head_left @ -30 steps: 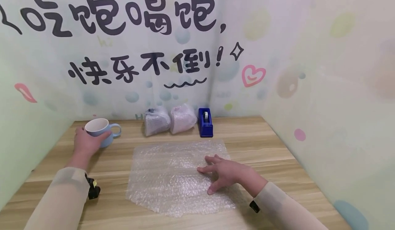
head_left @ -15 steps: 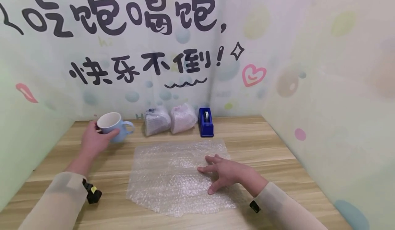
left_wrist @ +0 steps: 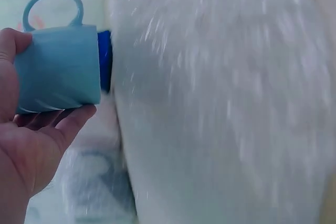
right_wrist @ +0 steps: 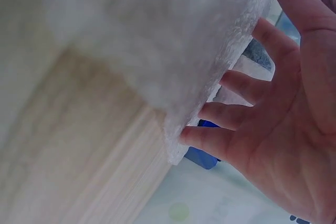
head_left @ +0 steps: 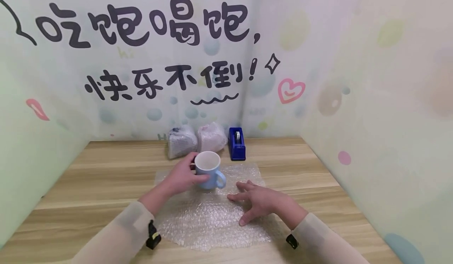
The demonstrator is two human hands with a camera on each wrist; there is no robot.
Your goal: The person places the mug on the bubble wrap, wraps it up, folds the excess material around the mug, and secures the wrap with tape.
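Note:
My left hand (head_left: 182, 176) grips a light blue mug (head_left: 209, 177) with a white inside, thumb on the near side and fingers round the far side. In the head view the mug overlaps the upper middle of a sheet of bubble wrap (head_left: 209, 224), its handle pointing right. The left wrist view shows the mug's blue wall (left_wrist: 60, 66) held between thumb and fingers. On the right part of the sheet, my right hand (head_left: 263, 201) rests with spread fingers. Its fingertips touch the bubble wrap in the right wrist view, with nothing held in the palm (right_wrist: 294, 145).
Along the back of the wooden table (head_left: 116, 169) stand two bubble-wrapped bundles, one greyish (head_left: 181, 142) and one pinkish (head_left: 211, 138). A blue tape dispenser (head_left: 237, 148) is to their right. Walls enclose the table at the back and both sides.
The left hand has lifted the mug from the table's back left and carried it right, over the bubble wrap. The right hand has stayed in place on the sheet.

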